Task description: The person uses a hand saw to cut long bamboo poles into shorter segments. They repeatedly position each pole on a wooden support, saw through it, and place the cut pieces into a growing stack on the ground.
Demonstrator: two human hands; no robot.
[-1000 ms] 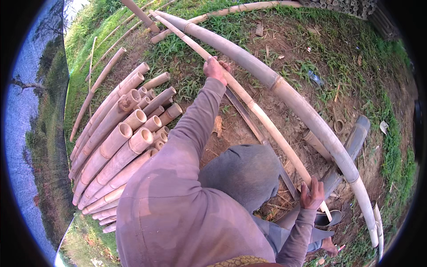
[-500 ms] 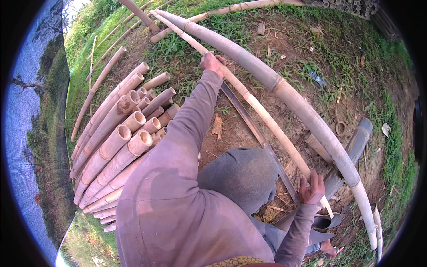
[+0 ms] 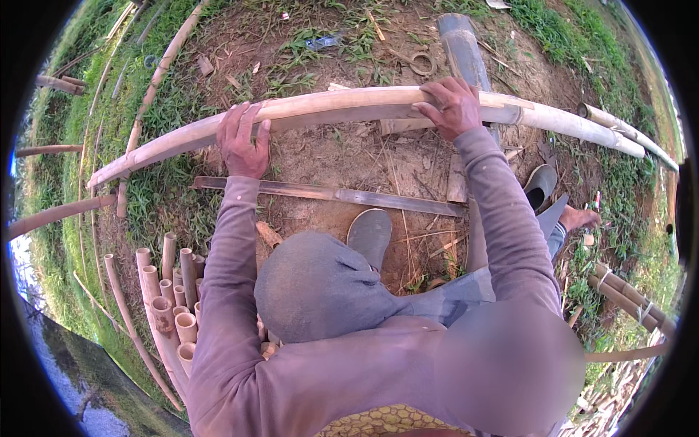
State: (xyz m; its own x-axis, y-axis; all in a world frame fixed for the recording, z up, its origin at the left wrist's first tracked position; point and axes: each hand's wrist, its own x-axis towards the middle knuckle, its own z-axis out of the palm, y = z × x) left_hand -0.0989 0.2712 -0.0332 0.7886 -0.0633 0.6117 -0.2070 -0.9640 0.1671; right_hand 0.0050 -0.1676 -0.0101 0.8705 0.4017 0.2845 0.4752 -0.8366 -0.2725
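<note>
A long pale split-bamboo strip lies lengthwise along a thick grey bamboo pole, which runs across in front of me. My left hand curls over the strip and pole left of the middle, fingers on the far side and thumb nearer. Further right, my right hand grips the strip from above, its fingers bent over the far edge. The pole's right part rests across a darker bamboo log. Where my fingers wrap behind the pole, their tips are hidden.
Another dark split-bamboo strip lies on the ground nearer me. Cut bamboo tubes are stacked at the lower left. Grey shoes and a bare foot show below. Tied bamboo poles lie at right.
The view has turned to the right. The pale strip, held apart from the pole before, now lies along it. Both hands have moved onto the strip and pole, closer together.
</note>
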